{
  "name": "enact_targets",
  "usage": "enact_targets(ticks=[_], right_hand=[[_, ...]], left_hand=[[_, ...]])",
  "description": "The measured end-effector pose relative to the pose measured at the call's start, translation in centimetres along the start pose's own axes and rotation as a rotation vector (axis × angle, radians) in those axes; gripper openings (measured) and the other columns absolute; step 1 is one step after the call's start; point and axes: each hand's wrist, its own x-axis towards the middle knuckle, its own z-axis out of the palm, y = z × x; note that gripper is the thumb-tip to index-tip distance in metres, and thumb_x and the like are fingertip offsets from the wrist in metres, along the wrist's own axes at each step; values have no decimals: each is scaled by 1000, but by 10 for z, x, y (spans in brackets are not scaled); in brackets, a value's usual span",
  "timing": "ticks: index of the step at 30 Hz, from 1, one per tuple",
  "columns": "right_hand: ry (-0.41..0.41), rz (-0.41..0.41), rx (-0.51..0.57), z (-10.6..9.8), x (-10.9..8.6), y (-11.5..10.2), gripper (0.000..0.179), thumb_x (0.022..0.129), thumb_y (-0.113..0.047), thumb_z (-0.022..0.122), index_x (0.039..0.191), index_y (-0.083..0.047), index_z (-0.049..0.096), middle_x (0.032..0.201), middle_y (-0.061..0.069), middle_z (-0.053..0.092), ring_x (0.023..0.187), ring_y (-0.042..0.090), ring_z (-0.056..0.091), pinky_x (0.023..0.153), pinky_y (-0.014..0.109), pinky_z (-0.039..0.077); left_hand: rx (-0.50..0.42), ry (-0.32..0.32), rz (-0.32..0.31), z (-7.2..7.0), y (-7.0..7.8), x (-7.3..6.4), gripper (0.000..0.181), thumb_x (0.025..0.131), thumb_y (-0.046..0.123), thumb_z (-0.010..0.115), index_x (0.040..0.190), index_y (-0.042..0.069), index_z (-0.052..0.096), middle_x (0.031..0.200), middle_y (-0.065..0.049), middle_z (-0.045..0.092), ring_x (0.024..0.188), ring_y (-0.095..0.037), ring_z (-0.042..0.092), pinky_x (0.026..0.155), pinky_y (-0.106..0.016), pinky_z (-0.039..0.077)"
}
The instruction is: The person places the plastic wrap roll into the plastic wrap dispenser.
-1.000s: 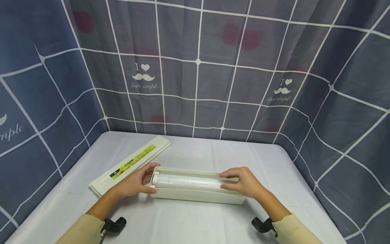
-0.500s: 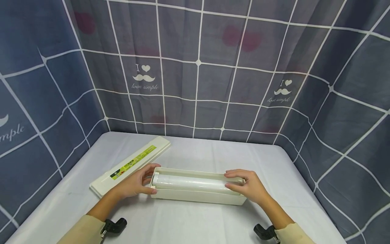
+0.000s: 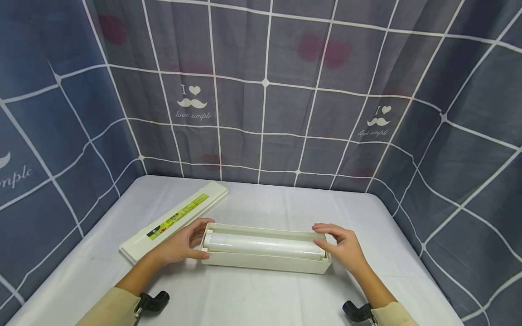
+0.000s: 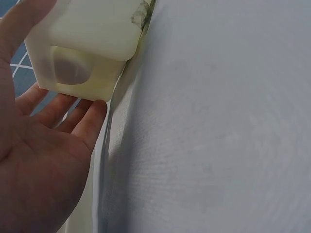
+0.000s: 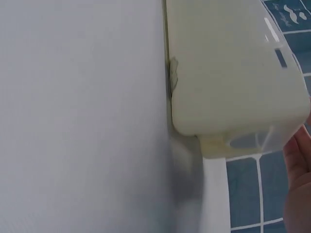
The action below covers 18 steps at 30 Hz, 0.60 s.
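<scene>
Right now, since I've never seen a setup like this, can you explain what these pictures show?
There's no machine here, just a person's two bare hands. The wide picture comes from a camera worn on the head; the close ones come from cameras on each wrist. On the white-covered table sits an open cream box with a shiny white roll inside. What looks like its lid lies behind the left hand, which holds the box's left end. The right hand is at the other end; whether it grips is unclear.
</scene>
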Motion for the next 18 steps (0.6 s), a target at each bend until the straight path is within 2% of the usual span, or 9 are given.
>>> enact_targets(ticks=[7, 11, 18], right_hand=[[-9, 41, 24, -13, -3, 11, 34, 85, 3, 79, 118, 5, 72, 122, 24, 71, 119, 6, 65, 106, 14, 48], [-40, 48, 62, -19, -6, 20, 39, 85, 6, 77, 122, 9, 67, 124, 26, 69, 119, 7, 65, 106, 20, 50], [-111, 48, 134, -24, -10, 31, 48, 83, 12, 76, 128, 15, 59, 132, 15, 67, 129, 9, 60, 111, 25, 48]], left_hand=[[2, 4, 6, 0, 1, 0, 96, 77, 4, 88, 154, -2, 31, 151, -26, 44, 143, -48, 37, 108, -8, 40], [13, 4, 8, -1, 0, 1, 97, 77, 4, 88, 154, -1, 30, 151, -25, 45, 144, -47, 38, 109, -8, 39], [26, 6, 1, -1, -1, 1, 97, 77, 5, 88, 155, 0, 30, 152, -23, 46, 144, -45, 38, 109, -7, 38]])
